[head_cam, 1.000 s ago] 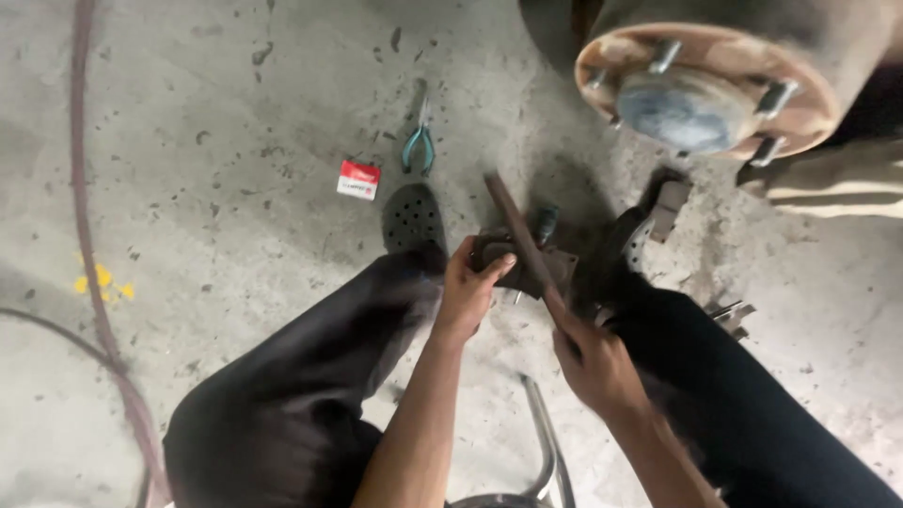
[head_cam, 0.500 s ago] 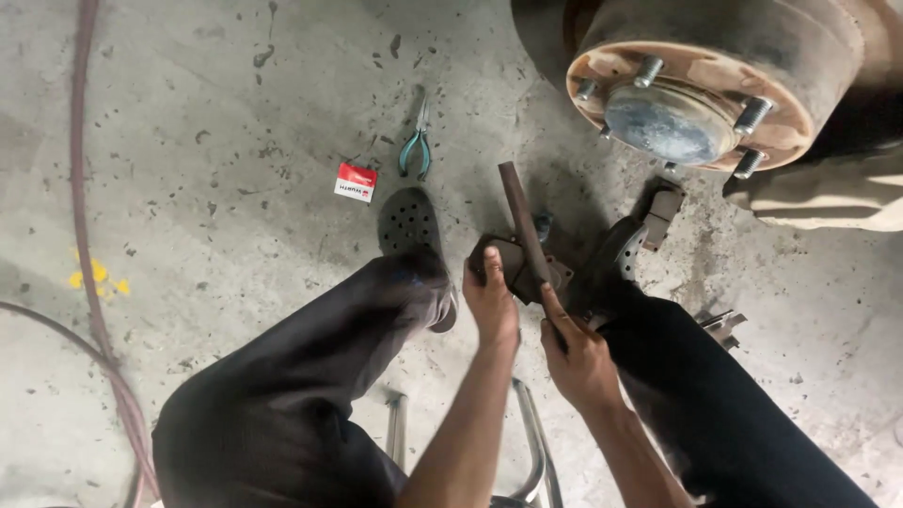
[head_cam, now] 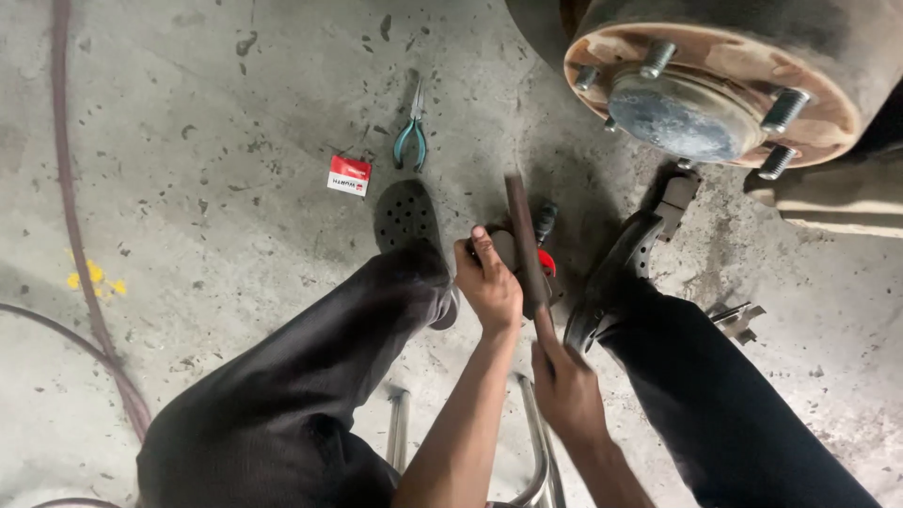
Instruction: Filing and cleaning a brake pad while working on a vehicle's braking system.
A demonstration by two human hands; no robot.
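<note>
My left hand grips a dark brake pad held between my knees above the concrete floor. My right hand is closed on the lower end of a long rusty flat file, which lies across the pad and points away from me. A black and red tool lies on the floor just beyond the pad. Both my legs in dark trousers frame the hands, with black perforated shoes on my feet.
A rusty wheel hub with several studs hangs at the upper right. Teal-handled pliers and a small red and white packet lie on the floor ahead. A reddish hose runs along the left. Metal stool legs show below me. A metal clip lies right.
The file has swung from slanting left to pointing almost straight ahead and slid forward over the pad. My left hand stays on the pad. The view shifted slightly.
</note>
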